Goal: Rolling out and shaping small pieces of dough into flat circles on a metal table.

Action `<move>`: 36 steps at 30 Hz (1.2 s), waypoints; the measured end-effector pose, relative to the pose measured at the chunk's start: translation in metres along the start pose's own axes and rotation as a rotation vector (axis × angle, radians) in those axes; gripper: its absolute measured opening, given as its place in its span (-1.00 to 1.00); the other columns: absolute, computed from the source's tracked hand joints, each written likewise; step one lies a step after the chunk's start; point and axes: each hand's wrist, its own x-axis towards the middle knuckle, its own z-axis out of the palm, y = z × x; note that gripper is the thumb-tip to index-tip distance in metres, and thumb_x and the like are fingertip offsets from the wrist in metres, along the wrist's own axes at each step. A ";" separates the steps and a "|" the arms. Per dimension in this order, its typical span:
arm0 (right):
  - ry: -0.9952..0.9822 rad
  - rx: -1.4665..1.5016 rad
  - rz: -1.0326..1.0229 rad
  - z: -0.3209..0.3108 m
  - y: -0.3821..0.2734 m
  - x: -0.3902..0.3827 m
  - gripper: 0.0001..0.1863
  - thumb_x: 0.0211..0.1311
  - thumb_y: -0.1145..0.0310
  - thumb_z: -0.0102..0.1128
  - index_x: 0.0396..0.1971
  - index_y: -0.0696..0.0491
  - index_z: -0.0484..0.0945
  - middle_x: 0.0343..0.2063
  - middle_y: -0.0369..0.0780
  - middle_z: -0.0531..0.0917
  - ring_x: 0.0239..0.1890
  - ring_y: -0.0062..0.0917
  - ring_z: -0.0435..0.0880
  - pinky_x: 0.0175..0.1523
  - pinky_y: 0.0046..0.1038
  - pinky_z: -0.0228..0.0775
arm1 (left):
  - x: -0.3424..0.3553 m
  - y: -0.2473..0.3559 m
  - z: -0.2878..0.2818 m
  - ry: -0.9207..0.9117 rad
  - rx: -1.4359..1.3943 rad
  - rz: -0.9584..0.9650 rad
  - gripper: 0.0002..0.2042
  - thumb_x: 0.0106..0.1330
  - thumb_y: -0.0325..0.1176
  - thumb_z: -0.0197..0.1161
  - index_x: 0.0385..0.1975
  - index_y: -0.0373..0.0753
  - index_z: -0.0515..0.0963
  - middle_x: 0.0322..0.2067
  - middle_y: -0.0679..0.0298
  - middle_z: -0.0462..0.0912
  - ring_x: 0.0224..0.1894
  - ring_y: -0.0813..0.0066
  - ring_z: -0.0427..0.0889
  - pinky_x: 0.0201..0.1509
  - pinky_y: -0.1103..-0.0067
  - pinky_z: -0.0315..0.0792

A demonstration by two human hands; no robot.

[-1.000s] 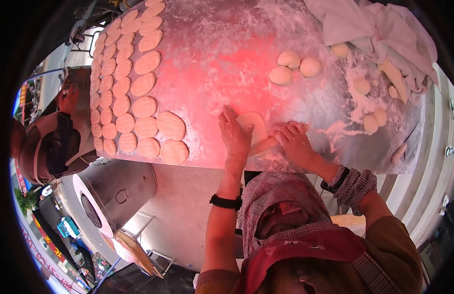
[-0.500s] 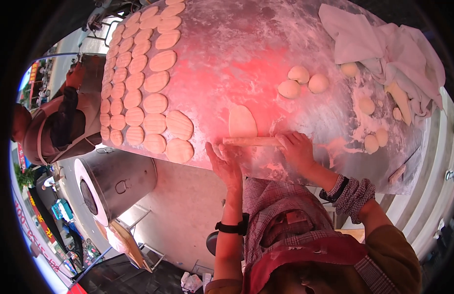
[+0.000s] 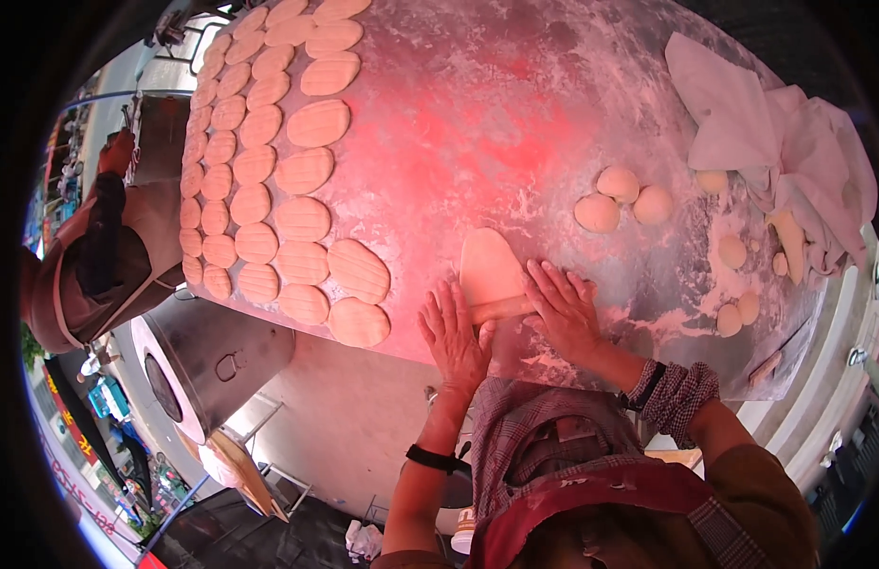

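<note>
A short wooden rolling pin (image 3: 501, 309) lies across the near end of a flattened oval of dough (image 3: 488, 264) on the floured metal table (image 3: 458, 161). My left hand (image 3: 456, 337) rests at the pin's left end, fingers stretched and spread. My right hand (image 3: 565, 315) lies over its right end, fingers extended and spread. Rows of ridged dough ovals (image 3: 303, 218) cover the table's left side. Round dough balls (image 3: 597, 213) sit to the right of the flattened piece, with several more farther right.
A crumpled white cloth (image 3: 790, 152) lies at the back right. Left of the table, another person (image 3: 70, 275) stands beside a metal cylinder (image 3: 231, 370). A dough scraper (image 3: 771, 370) rests near the right edge; white steps (image 3: 833, 351) lie beyond.
A second ago my left hand was on the dough's left edge; it dropped back and now rests on the pin, fingers spread. My right hand's fingers have straightened. The camera view has shifted.
</note>
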 end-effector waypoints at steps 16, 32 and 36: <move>0.045 0.155 -0.005 -0.017 -0.002 0.010 -0.49 0.01 0.34 0.32 0.04 0.07 0.49 0.10 -0.19 0.51 0.12 -0.27 0.48 0.19 -0.21 0.26 | 0.132 0.014 -0.071 -0.664 -0.323 -0.294 -0.32 -0.01 -0.11 0.51 0.15 -0.18 0.45 0.22 0.11 0.44 0.26 -0.05 0.35 0.19 0.25 0.37; -0.022 0.224 0.331 -0.061 0.029 -0.157 -0.64 -0.03 0.43 0.28 -0.14 0.01 0.52 -0.15 -0.24 0.58 -0.06 -0.27 0.51 0.04 -0.15 0.31 | 0.091 0.163 0.060 0.077 -0.536 0.565 -0.39 0.30 -0.23 0.27 0.31 -0.33 0.29 0.26 -0.07 0.36 0.32 -0.06 0.32 0.35 0.17 0.25; -0.030 0.300 0.434 -0.068 0.044 -0.202 -0.67 -0.02 0.44 0.27 -0.17 0.05 0.51 -0.19 -0.19 0.57 -0.10 -0.20 0.51 -0.03 -0.14 0.31 | 0.073 0.121 0.036 0.195 -0.463 0.365 -0.55 0.22 -0.42 0.32 0.14 -0.28 0.49 0.03 0.04 0.54 0.01 0.03 0.52 0.13 0.23 0.43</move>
